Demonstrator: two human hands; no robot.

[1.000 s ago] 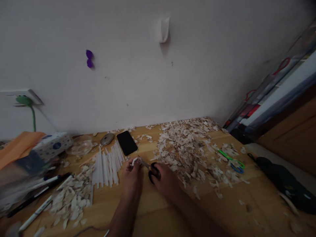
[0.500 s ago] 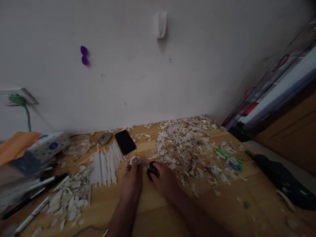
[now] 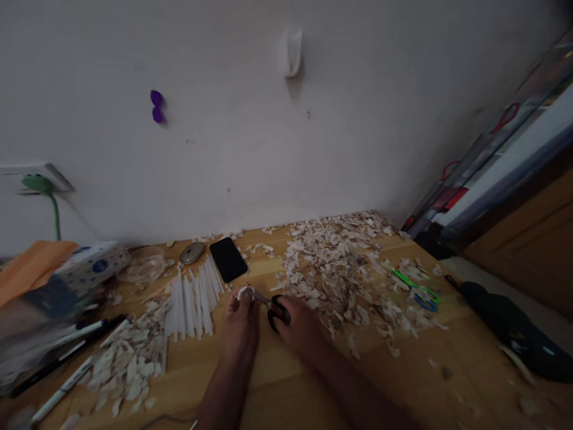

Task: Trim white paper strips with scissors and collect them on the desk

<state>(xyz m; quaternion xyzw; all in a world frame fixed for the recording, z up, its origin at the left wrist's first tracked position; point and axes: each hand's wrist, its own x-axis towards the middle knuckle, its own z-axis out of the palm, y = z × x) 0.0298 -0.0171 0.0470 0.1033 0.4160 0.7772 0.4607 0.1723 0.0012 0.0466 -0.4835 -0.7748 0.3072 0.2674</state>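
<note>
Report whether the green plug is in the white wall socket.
In: the green plug sits against the white wall socket, green cord hanging.

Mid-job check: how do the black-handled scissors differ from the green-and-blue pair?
Colour: the black-handled scissors have black grips; the green-and-blue scissors show green and blue. State: the black-handled scissors are held in the right hand, blades toward the pale piece in the left hand; the green-and-blue scissors lie among scraps on the table. Both have looped handles.
</note>
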